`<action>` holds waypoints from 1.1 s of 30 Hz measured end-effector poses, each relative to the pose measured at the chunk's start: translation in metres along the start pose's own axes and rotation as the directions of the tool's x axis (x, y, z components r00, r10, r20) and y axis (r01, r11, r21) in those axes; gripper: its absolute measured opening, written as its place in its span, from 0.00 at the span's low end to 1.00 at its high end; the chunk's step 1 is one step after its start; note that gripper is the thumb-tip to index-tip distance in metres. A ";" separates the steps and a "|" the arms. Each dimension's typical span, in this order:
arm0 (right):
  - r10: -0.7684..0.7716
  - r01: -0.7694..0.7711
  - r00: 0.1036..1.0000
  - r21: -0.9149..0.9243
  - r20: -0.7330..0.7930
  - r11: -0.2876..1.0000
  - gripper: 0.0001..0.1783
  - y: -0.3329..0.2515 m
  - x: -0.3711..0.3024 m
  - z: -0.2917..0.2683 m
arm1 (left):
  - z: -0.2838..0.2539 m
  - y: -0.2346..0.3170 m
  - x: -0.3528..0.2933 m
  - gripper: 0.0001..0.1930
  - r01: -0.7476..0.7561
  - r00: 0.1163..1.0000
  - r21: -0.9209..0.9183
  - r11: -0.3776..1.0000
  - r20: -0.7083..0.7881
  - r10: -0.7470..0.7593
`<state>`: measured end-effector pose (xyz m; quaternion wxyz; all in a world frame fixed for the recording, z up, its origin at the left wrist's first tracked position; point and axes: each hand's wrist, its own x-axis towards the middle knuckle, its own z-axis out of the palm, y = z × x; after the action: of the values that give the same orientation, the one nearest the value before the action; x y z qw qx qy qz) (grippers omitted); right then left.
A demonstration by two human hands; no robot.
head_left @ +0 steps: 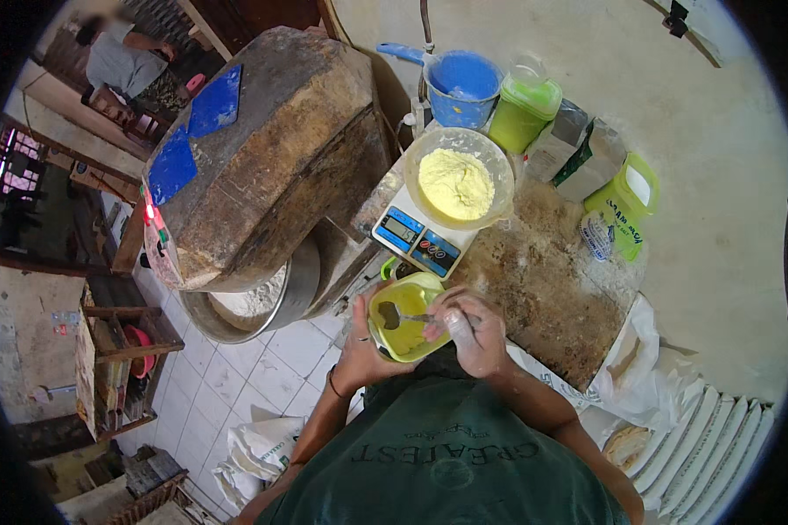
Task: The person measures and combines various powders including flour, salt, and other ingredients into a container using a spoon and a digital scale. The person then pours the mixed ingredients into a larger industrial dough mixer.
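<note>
Both hands raised: left (359,337) cups yellow-green tub (405,328), right (473,328) pinches spoon (411,318).

Your yellow-green plastic tub (404,317) is open, tilted toward you, held off the worktop just below the scale. Your metal spoon (410,318) lies inside it, bowl at the tub's left side, handle running right.

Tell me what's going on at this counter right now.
A person in a dark green shirt holds a small yellow-green plastic tub in the left hand and dips a metal spoon into it with the right hand. Just beyond, a clear plastic bowl of pale yellow powder sits on a white digital kitchen scale. The flour-dusted brown counter also carries a blue plastic jug and green lidded containers.
</note>
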<state>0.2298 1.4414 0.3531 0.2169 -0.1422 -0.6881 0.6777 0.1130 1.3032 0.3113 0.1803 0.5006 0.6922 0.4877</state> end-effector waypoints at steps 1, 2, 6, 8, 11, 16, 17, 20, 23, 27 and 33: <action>0.060 -0.051 0.996 0.144 -0.059 0.988 0.15 0.003 -0.001 -0.004 | 0.001 -0.003 -0.001 0.62 -0.079 0.991 -0.106 0.991 -0.116 0.067; 0.015 0.015 0.993 0.246 -0.119 0.969 0.18 0.004 0.001 -0.006 | 0.000 -0.004 -0.001 0.64 -0.075 0.993 -0.123 0.990 -0.104 0.063; 0.090 0.024 0.966 0.433 -0.241 0.901 0.17 -0.001 0.006 -0.021 | -0.009 0.003 0.006 0.65 0.004 0.996 -0.096 0.995 -0.086 -0.012; 0.105 0.038 0.955 0.463 -0.278 0.885 0.17 -0.006 0.010 -0.027 | -0.008 -0.003 0.005 0.65 -0.023 0.995 -0.136 0.990 -0.104 0.008; 0.114 0.054 0.936 0.459 -0.332 0.887 0.16 -0.016 0.018 -0.041 | -0.014 -0.003 0.004 0.64 -0.020 0.993 -0.113 0.993 -0.116 0.007; -0.345 0.053 0.772 -0.488 -0.533 0.871 0.11 -0.010 0.051 -0.088 | -0.015 -0.002 0.002 0.62 0.084 0.993 -0.040 0.996 -0.076 -0.087; -0.344 0.050 0.771 -0.489 -0.535 0.871 0.11 -0.010 0.048 -0.095 | -0.016 -0.002 0.002 0.61 0.115 0.991 -0.039 0.993 -0.069 -0.118; -0.404 0.077 0.648 -0.472 -0.646 0.878 0.11 -0.021 0.047 -0.098 | -0.013 -0.001 0.003 0.57 0.055 0.990 -0.174 0.983 -0.121 -0.077; -0.346 0.270 0.642 -0.220 -0.684 0.937 0.13 -0.031 0.031 -0.090 | -0.015 0.002 0.004 0.55 0.074 0.990 -0.155 0.985 -0.109 -0.092; -0.181 0.241 0.900 0.107 -0.396 0.965 0.15 -0.040 0.000 -0.063 | -0.013 0.004 0.005 0.54 0.099 0.988 -0.167 0.981 -0.098 -0.116; -0.095 0.092 0.991 -0.038 -0.099 0.995 0.09 -0.026 -0.004 -0.020 | -0.016 0.007 0.007 0.67 0.113 0.991 0.055 0.992 0.061 -0.116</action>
<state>0.2455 1.4558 0.3780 0.2802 -0.1473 -0.6935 0.6472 0.1020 1.3015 0.3258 0.2172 0.4798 0.7258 0.4425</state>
